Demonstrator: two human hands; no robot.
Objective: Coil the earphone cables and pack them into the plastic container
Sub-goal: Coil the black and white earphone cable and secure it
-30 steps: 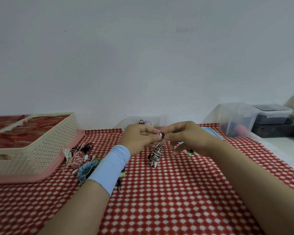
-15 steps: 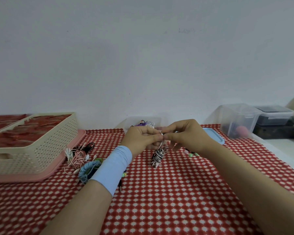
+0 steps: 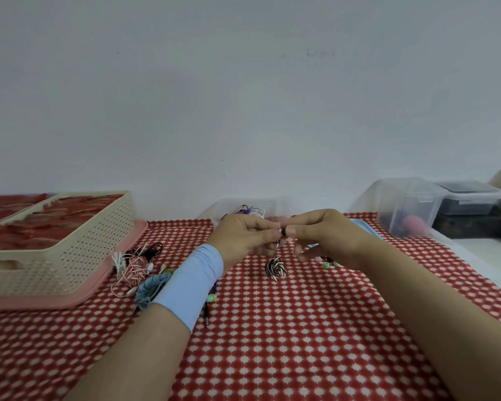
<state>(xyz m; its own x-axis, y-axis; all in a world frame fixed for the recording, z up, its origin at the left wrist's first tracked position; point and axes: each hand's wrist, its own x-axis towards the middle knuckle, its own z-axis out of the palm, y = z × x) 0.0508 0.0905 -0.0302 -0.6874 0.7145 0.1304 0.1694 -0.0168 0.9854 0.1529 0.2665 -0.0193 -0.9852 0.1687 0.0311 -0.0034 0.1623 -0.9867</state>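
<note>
My left hand and my right hand meet above the middle of the table, and both pinch the black end of a black-and-white striped earphone cable. Its coiled bundle hangs below my fingers on a short strand, just over the cloth. Behind my hands a clear plastic container stands by the wall with purple and white cables in it. A loose pile of pink, white, black and blue earphone cables lies to the left of my left wrist.
A cream perforated basket on a pink tray fills the left side. Clear and dark lidded boxes stand at the back right. A blue lid lies behind my right hand. Green earbud pieces sit beneath it.
The hanging coil has turned from a long striped bundle into a rounder ball and hangs a little lower. Both hands stay pinched together at the same spot.
</note>
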